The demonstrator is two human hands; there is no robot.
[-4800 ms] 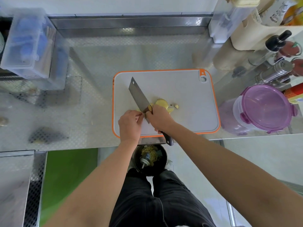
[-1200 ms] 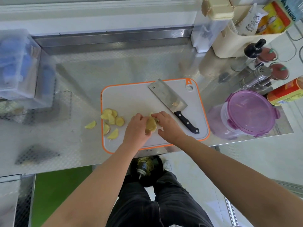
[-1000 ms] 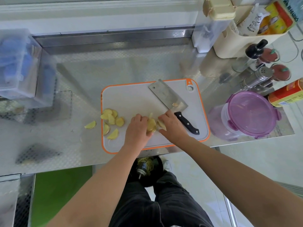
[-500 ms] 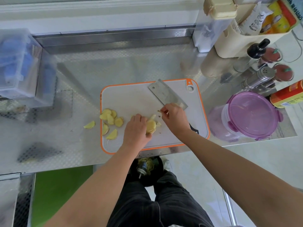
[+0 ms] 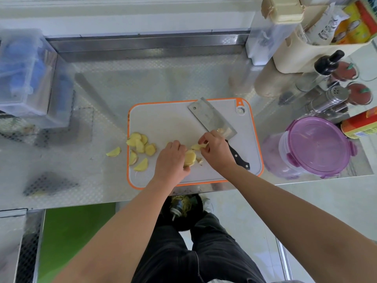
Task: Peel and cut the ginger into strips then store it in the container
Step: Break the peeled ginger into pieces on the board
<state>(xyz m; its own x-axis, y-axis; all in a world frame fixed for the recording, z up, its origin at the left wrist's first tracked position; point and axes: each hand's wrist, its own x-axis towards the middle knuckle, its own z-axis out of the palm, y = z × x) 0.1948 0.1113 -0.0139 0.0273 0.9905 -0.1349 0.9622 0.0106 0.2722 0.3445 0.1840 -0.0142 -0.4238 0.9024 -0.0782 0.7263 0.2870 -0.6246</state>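
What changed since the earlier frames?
The right hand let go of the cleaver, now lying on the cutting board, and pinches a ginger slice. A pile of cut slices now lies at the board's left. The left hand still holds the ginger stack; the container stays shut.

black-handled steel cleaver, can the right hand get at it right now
Probably yes: the black-handled steel cleaver lies free just beside the right hand, though that hand pinches a yellow ginger slice.
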